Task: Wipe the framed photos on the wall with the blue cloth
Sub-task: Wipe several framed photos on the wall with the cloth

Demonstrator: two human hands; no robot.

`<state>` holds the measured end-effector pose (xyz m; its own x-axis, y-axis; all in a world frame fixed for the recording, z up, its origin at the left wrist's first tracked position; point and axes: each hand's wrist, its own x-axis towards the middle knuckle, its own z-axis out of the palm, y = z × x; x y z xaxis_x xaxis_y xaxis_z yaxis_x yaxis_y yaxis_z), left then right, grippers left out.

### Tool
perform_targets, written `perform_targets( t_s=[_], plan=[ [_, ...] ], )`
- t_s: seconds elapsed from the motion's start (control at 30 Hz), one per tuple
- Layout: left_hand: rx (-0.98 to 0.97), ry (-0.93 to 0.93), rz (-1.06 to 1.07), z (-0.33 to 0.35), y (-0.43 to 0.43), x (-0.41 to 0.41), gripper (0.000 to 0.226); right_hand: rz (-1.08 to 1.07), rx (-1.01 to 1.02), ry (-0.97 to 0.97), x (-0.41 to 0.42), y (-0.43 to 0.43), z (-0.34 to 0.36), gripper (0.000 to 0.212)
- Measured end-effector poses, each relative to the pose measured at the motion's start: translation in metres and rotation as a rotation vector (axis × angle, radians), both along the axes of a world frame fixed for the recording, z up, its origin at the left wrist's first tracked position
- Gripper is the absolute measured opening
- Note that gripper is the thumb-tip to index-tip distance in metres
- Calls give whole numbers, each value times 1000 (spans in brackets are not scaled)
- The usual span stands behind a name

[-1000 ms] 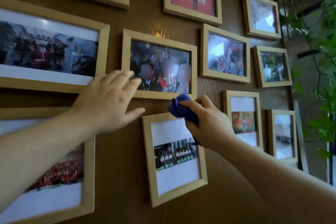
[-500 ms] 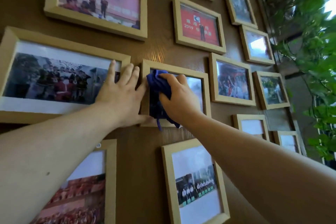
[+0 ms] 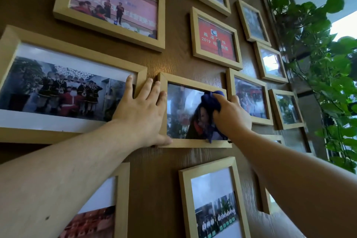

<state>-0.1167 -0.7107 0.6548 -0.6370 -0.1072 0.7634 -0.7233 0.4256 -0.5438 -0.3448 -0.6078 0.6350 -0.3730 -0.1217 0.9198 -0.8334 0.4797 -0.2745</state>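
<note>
- Wood-grain wall (image 3: 173,170): carries many light wooden picture frames, closely spaced, some almost touching. A leafy climbing plant (image 3: 318,63) stands at the right edge.
- Wide frame at left (image 3: 73,52): the left hand's fingertips overlap its right end.
- Centre frame (image 3: 193,144): the item under work. It appears to be light, and probably hangs loosely, so sideways rubbing could shift or tilt it. Its glazing is hard, smooth and judged fragile; moderate pressure is advised.
- Left hand (image 3: 143,114): spread flat, gripping nothing, palm on the wall and the centre frame's left edge, thumb at its lower left corner. Bracing the frame there is the sound place to steady it.
- Right hand (image 3: 229,116): closed around the blue cloth, pressing it to the glass.
- Blue cloth (image 3: 209,100): soft, limp, bunched; it lies on the right half of the glazing, with a tail hanging over the bottom rail.
</note>
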Motion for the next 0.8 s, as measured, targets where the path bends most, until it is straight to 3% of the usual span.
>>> perform_targets(
  t_s=[0.13, 0.27, 0.37, 0.6, 0.8],
  plan=[
    [9, 10, -12, 0, 0, -2, 121, 11, 71, 50, 19, -6, 0, 52],
    [26, 13, -17, -2, 3, -3, 118, 112, 277, 352, 62, -17, -11, 58],
    [41, 23, -23, -2, 4, -3, 120, 8, 406, 518, 61, -10, -21, 62],
    [58, -7, 5, 0, 10, -6, 122, -211, 392, 318, 7, 25, -40, 57],
    [84, 14, -21, -1, 10, -7, 116, 8, 495, 510, 71, 0, -35, 55]
  ],
)
